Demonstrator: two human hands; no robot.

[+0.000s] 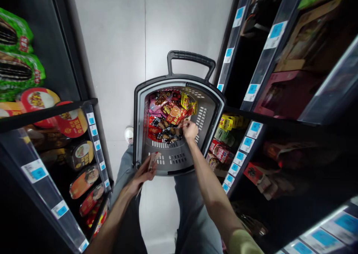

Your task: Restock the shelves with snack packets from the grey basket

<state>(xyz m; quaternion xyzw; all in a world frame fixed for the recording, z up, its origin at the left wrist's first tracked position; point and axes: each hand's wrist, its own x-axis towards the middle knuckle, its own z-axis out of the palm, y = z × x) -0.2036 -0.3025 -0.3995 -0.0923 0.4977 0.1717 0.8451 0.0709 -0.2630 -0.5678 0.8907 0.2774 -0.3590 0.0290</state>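
Nearest, the left hand (145, 172) has its grip closed on a thin, pale slip (153, 160) over the near edge of the basket (208, 116), perhaps keeping it clear of the contents. The right hand (191, 130) is inside, fingers curled beside dark, crinkled wrappers (167, 131); whether its grip clamps anything, I cannot tell. Slotted plastic walls contain glossy snack packets (175, 114); beyond is the looped handle (192, 55).

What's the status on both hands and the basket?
Left hand holding a small flat item. Right hand inside basket, at the snack packets; grip unclear. No visible obstruction.
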